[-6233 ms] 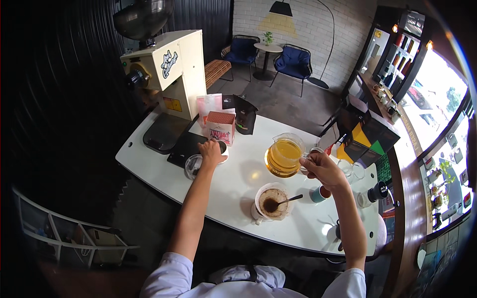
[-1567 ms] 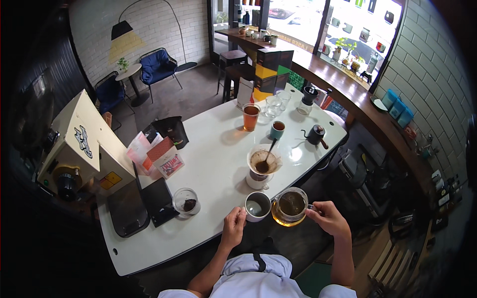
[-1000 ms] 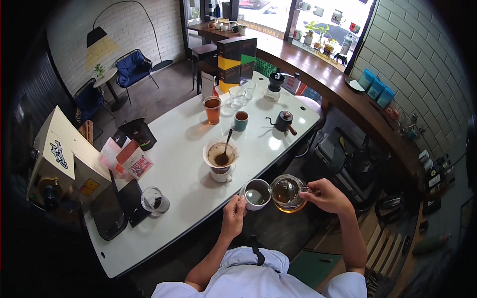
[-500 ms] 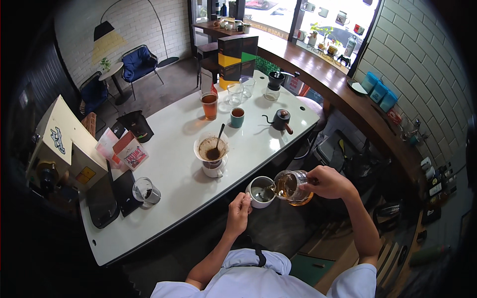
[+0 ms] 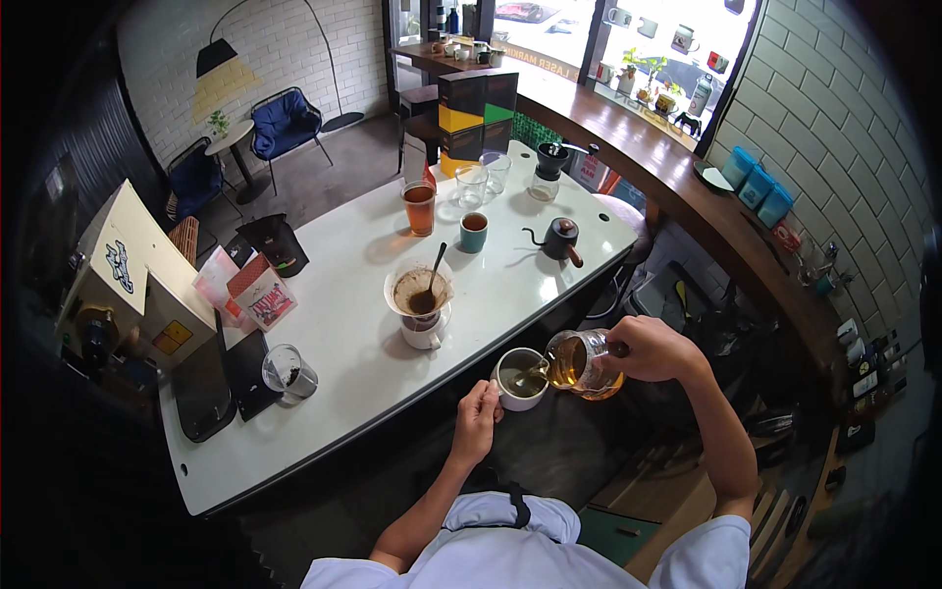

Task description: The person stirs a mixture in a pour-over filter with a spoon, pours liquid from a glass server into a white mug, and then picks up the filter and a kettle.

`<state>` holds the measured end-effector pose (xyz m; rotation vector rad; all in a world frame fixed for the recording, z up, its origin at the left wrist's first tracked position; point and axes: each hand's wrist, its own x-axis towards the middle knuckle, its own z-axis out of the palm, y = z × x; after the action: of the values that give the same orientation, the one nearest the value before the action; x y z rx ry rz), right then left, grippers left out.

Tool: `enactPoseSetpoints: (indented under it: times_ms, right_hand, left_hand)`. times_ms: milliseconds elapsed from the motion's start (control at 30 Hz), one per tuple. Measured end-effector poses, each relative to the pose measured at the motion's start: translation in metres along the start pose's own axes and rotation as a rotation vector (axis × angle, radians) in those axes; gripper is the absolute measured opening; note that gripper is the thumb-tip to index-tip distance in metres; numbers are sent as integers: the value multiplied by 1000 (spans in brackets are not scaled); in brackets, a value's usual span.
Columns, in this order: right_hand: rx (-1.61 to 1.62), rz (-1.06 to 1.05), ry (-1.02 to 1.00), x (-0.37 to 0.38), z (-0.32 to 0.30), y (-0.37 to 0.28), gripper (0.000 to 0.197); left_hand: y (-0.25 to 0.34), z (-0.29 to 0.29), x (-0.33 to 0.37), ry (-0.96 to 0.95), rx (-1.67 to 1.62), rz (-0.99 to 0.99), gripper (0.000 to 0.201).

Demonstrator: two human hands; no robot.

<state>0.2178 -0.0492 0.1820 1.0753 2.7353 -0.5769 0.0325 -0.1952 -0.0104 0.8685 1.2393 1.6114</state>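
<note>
My left hand is closed on the handle of a white mug, held just off the table's near edge. Tilted toward it is a glass server of amber liquid, its handle gripped by my right hand. The server's spout is at the mug's rim, and a thin stream runs into the liquid inside. On the table beyond, a dripper with a paper filter sits on a white cup. Wet coffee grounds and a spoon are in the filter.
A white table carries a green cup, a tall glass of reddish drink, a black kettle and a hand grinder. Toward the left are a clear cup, a black scale and a cream grinder machine.
The stream still runs from the server into the mug. Both hands keep nearly the same pose, with the whole view shifted slightly.
</note>
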Motion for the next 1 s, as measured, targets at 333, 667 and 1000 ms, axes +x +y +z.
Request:
enactPoseSetpoints:
  times_ms: [333,667,1000]
  right_hand:
    - [-44,15,-57,0,-13,-2,33]
    - [-120,-4,-18,2,-12,4,34]
    - [-149,-11,-46,4,-14,3,35]
  left_hand:
    - [0,5,0,-1,20,5,34]
    - [-4,11,4,-14,-10,14,34]
    - [-1,14,5,-12,-1,1,35]
